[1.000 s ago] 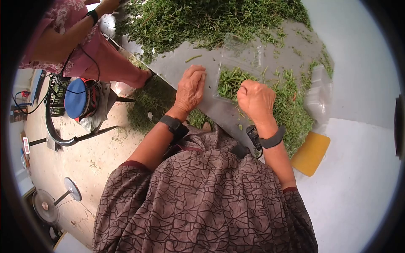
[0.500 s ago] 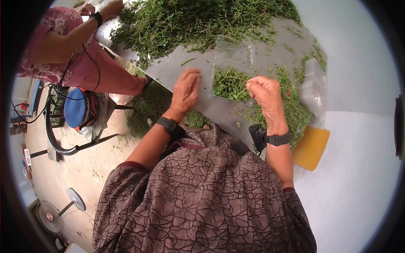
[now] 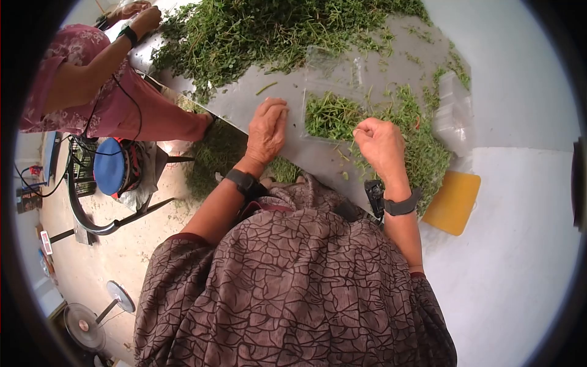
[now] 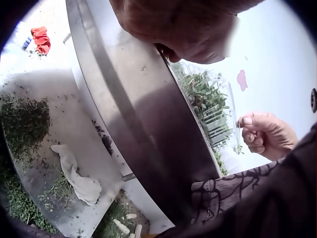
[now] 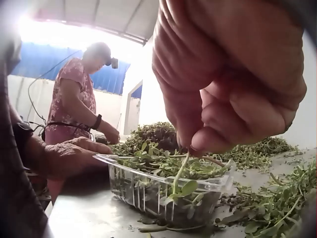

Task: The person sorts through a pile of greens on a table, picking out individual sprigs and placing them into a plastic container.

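Was a grey metal table (image 3: 235, 101); bore a far heap of leafy green sprigs (image 3: 244, 43), an open, sprig-filled clamshell (image 5: 223, 184) nearer, a looser spread of cuttings (image 3: 413, 140) to its right, clear plastic containers (image 3: 454, 116).

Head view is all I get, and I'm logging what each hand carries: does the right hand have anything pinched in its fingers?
Observer: Yes. From the right wrist view, the right hand pinches a leafy green stem, its leaves hanging low.
Operator: Are the sides of the clear box smooth?
Observer: No, the side facing the right wrist camera is ribbed up and down.
Operator: What is behind the person in pink?
Observer: In that same view, a blue band runs behind their upper body.
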### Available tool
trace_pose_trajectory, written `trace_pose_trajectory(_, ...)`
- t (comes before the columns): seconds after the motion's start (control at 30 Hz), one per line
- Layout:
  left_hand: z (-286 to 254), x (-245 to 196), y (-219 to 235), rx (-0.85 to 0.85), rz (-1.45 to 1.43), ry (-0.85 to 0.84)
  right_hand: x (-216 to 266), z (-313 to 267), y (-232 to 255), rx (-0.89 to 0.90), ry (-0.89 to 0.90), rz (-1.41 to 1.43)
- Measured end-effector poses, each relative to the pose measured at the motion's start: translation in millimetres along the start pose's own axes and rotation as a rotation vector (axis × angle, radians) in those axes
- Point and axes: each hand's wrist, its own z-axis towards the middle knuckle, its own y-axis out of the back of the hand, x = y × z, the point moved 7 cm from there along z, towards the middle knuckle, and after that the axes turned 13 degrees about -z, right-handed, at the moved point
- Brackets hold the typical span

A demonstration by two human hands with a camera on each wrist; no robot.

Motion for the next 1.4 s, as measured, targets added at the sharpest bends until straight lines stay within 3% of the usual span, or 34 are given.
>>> trace_pose_trajectory(0.2,0.7,-0.8,-1.5,0.019,0.009,-0.019,30.4,-2.7,-1.7,-0.064,0.112,-0.053)
trace_pose_trajectory(0.27,1.3,-1.4,-1.9,0.021,0.010,-0.030,42.4,-1.0,-8.9,-0.127,0.257,-0.181)
trace_pose_trajectory(0.47,3.2,-3.8,-1.1,0.044,-0.021,-0.035,58.7,4.0,-19.8,-0.246,0.442,-0.432)
trace_pose_trajectory(0.7,3.7,-6.0,-0.1,0.037,-0.040,-0.038,55.0,15.6,-33.8,-0.225,0.447,-0.506)
trace_pose_trajectory(0.8,3.4,-5.3,-0.4,0.041,-0.043,-0.036,46.8,21.3,-26.6,-0.171,0.356,-0.466)
trace_pose_trajectory(0.9,1.7,-3.9,0.3,0.034,-0.038,-0.044,24.1,29.3,-15.3,0.005,0.107,-0.013)
trace_pose_trajectory(0.97,0.6,-4.7,1.4,0.036,-0.045,-0.051,11.7,35.0,-16.6,0.068,0.088,0.111)
trace_pose_trajectory(1.03,1.5,7.3,4.8,0.023,-0.256,0.178,10.3,34.5,-16.7,0.125,0.071,0.239)
trace_pose_trajectory(1.17,22.1,-17.6,8.5,-0.032,-0.349,0.139,13.4,30.4,-19.7,0.215,0.061,0.420)
trace_pose_trajectory(1.23,33.6,-41.2,-10.6,0.161,-0.247,-0.043,14.4,30.1,-22.5,0.243,0.063,0.445)
trace_pose_trajectory(1.27,37.5,-41.8,-15.6,0.163,-0.247,-0.044,15.9,29.0,-23.3,0.251,0.054,0.502)
trace_pose_trajectory(1.33,36.8,-53.9,-40.9,0.406,-0.117,-0.198,15.9,27.4,-24.5,0.256,0.039,0.560)
trace_pose_trajectory(1.4,30.8,-45.5,-56.1,0.470,-0.107,-0.182,15.4,28.9,-25.8,0.258,0.029,0.592)
